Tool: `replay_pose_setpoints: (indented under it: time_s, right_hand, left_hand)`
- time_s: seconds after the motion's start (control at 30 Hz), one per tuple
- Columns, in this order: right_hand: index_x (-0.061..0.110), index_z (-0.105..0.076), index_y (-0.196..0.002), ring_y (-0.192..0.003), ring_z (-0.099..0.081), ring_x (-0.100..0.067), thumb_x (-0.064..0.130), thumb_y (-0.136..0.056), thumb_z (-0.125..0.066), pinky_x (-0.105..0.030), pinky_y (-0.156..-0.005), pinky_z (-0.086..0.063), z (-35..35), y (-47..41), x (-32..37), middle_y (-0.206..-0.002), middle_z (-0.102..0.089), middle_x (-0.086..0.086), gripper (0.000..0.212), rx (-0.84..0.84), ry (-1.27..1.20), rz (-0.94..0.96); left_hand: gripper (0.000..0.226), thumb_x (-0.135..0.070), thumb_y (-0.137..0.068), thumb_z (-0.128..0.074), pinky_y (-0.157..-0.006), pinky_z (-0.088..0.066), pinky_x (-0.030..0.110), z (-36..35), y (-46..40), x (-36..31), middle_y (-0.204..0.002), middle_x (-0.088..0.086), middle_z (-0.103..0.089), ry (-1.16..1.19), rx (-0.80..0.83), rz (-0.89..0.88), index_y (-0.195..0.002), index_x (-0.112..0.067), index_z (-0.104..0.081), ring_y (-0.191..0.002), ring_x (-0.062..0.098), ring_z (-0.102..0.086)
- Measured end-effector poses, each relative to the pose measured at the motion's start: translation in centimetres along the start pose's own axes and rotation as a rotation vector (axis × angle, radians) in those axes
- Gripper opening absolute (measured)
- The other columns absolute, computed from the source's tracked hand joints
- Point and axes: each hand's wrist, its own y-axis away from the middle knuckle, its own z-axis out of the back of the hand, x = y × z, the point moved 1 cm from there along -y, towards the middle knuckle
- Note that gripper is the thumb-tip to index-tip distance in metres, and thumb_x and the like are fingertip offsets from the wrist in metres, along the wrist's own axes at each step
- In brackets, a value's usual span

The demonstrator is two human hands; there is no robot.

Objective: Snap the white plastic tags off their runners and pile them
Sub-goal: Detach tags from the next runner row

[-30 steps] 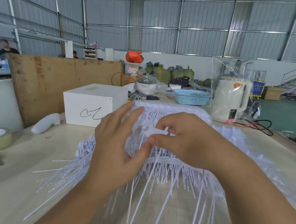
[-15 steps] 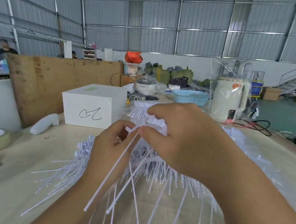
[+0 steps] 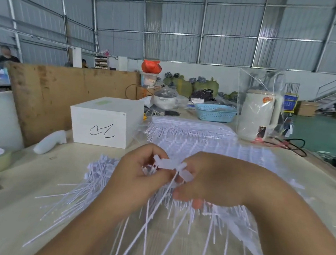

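Both hands, left [image 3: 134, 178] and right [image 3: 215, 182], fingers curled, pinching white tags [image 3: 170, 166].

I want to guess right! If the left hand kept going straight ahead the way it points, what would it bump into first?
Probably the right hand: the left hand points up and to the right at it, and both hands already pinch the same white tags between them. Past that lies the stack of unsnapped runners, though depth is hard to judge.

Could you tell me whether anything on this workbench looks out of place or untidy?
Mostly no. The loose white tags left of the hands lie fanned at mixed angles rather than stacked, and the kettle behind is wrapped in a clear plastic bag.
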Motion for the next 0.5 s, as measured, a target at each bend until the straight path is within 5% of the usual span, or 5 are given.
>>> replay_pose_setpoints:
  time_s: [0.17,0.37,0.5]
  right_hand:
    - [0.020,-0.067,-0.099,-0.073,-0.067,-0.010,0.053,-0.072,-0.077,-0.031,-0.081,-0.051,-0.3,-1.0,-0.9,-0.086,-0.070,0.004,0.044,0.092,-0.070,-0.029]
    - [0.022,-0.064,-0.090,-0.072,-0.057,-0.012,0.060,-0.064,-0.077,-0.030,-0.074,-0.044,-1.1,-1.6,-1.5,-0.075,-0.061,0.008,0.048,0.147,-0.051,-0.102]
    - [0.027,-0.068,-0.090,-0.079,-0.065,-0.017,0.068,-0.067,-0.072,-0.033,-0.083,-0.051,-1.0,-1.5,-1.3,-0.089,-0.071,0.001,0.047,0.102,-0.017,-0.091]
  left_hand:
    - [0.011,-0.017,-0.068,-0.068,-0.062,-0.039,0.016,0.5,-0.1,-0.4,-0.069,-0.010,-0.058,0.033,0.010,-0.009,-0.075,-0.012,-0.062,-0.066,0.006,-0.050]
    - [0.022,-0.026,-0.063,-0.078,-0.064,-0.039,0.012,1.6,0.0,-1.5,-0.073,-0.011,-0.061,-0.192,0.287,0.039,-0.078,-0.025,-0.063,-0.069,0.002,-0.054]
    - [0.023,-0.013,-0.069,-0.086,-0.066,-0.040,0.010,1.7,0.2,-2.3,-0.076,-0.008,-0.065,-0.287,0.203,-0.056,-0.075,-0.024,-0.067,-0.072,0.004,-0.056]
